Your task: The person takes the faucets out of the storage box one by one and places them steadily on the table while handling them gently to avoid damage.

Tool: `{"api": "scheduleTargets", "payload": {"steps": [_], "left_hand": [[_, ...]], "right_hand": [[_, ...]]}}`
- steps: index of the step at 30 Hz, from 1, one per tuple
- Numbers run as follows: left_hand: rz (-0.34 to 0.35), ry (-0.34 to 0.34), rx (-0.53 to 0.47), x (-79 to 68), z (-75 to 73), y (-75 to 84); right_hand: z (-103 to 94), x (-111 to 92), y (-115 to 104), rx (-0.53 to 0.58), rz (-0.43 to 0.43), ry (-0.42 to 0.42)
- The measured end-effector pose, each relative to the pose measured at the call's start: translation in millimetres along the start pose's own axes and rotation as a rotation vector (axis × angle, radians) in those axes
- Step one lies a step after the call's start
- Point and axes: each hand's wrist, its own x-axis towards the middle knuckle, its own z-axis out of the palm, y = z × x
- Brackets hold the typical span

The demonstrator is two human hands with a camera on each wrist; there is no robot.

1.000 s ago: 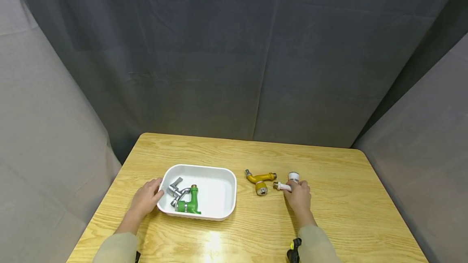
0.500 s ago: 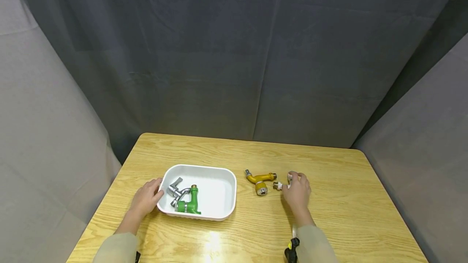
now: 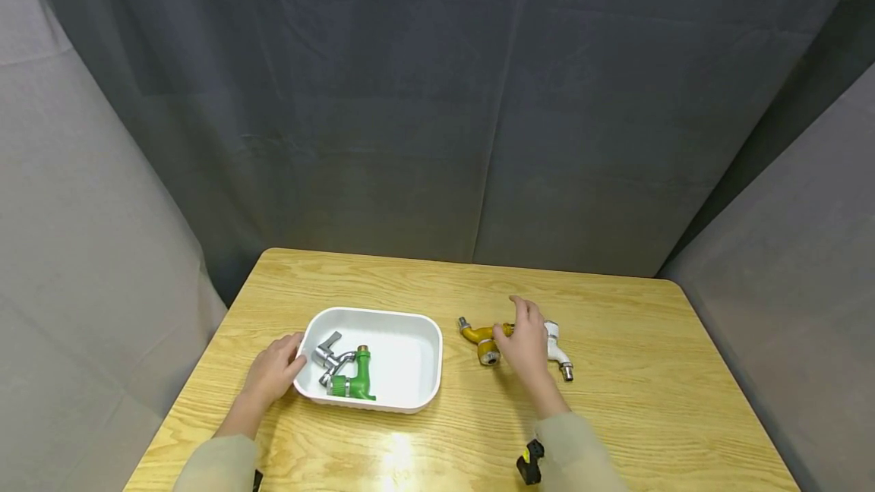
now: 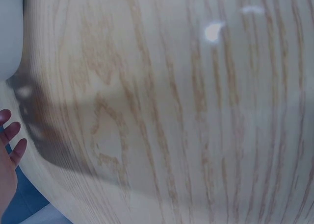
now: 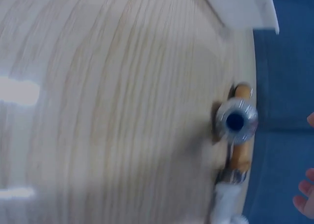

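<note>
Hovering beside the yellow tap, the right hand stretches its fingers forward, with the thumb spread apart from them and nothing pinched between. The yellow tap lies on the wooden table, mostly to the left of the thumb, its right end partly covered by the hand in the head view; whether the thumb touches it, I cannot tell. In the right wrist view the fingertips show at the edge, apart from the tap's round metal end. The white tap lies just to the right of the hand, which hides part of it. Over at the left end of the white tray, the left hand rests against the rim, its fingers relaxed and its thumb a little apart. Inside the tray, the silver tap and the green tap lie close together near that hand.
</note>
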Motion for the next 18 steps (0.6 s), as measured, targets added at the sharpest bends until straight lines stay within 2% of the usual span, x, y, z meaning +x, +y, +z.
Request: {"api": "scheduleTargets", "payload": {"steps": [8,18], "left_hand": [[0.002,0.006,0.001,0.5,0.2,-0.5],[-0.005,-0.004,-0.002,0.6,-0.4,1.3]], "right_hand": [[6.4,1,-42,-0.007,-0.150,-0.050],[26.6,-4,-84,-0.123,-0.338,-0.109]]}}
